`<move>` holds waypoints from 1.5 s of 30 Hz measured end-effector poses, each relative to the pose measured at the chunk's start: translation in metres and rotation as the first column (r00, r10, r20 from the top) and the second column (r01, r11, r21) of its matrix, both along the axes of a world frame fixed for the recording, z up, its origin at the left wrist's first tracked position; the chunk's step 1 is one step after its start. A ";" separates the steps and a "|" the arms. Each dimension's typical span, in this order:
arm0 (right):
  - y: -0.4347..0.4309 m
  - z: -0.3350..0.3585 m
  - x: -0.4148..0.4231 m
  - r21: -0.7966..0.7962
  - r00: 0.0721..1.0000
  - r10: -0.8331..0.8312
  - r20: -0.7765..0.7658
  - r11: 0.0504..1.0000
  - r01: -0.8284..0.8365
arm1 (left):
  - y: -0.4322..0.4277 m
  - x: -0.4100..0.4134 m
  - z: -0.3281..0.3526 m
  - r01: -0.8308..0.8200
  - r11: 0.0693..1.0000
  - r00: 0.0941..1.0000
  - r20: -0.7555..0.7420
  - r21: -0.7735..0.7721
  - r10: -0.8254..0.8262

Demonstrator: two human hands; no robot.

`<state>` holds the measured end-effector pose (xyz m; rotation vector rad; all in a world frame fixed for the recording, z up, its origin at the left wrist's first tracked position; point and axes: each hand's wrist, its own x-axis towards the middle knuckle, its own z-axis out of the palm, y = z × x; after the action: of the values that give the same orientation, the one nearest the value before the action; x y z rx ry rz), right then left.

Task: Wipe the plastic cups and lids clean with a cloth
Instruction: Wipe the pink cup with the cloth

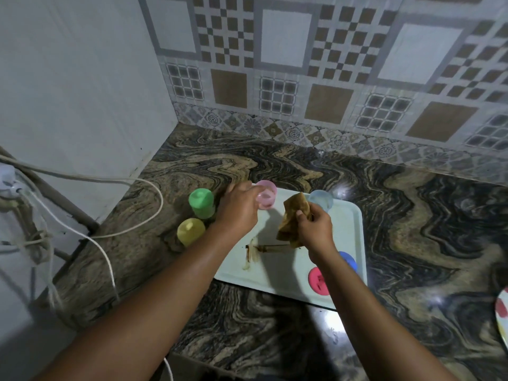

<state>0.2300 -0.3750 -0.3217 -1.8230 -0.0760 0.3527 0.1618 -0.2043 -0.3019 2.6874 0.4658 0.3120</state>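
Pink cup (266,198), left hand (237,209) gripping it at tray's (349,235) eleven o'clock, should turn against cloth (292,218) clutched by right hand (316,228).

Marbled counter (412,221) — tray (277,273), green cup (201,202), yellow cup (190,231)

- Left arm reached forward; left hand (238,209) gripped a pink cup (267,199), fingers curled round it.
- Right arm reached forward beside it; right hand (316,229) pinched a cloth (291,220).
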 end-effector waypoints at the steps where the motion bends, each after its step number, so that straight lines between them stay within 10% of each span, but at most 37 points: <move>1: -0.001 -0.002 0.002 -0.007 1.000 0.008 -0.004 1.000 -0.008 | 0.000 0.010 -0.003 -0.010 1.000 0.997 -0.073 0.013 0.011; 11: 0.002 -0.031 0.011 -0.065 0.994 0.097 0.050 0.993 -0.094 | 0.010 0.042 -0.015 0.005 0.998 0.988 -0.152 0.055 0.004; 28: -0.035 0.083 -0.041 0.451 0.959 0.258 0.117 0.847 -0.283 | -0.027 -0.045 0.098 0.125 0.793 0.940 0.326 -0.597 0.098; 39: -0.057 0.124 -0.068 0.343 0.861 0.353 0.366 0.809 -0.477 | -0.027 -0.068 0.143 0.321 0.582 0.943 0.312 -0.747 -0.119; 45: -0.057 0.119 -0.071 0.252 0.845 0.252 0.472 0.880 -0.403 | -0.046 -0.070 0.138 0.249 0.538 0.917 0.374 -0.805 0.136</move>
<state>0.1591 -0.4317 -0.2032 -1.5020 -0.7309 0.1593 0.0916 -0.2498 -0.1642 1.5993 0.2804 0.4545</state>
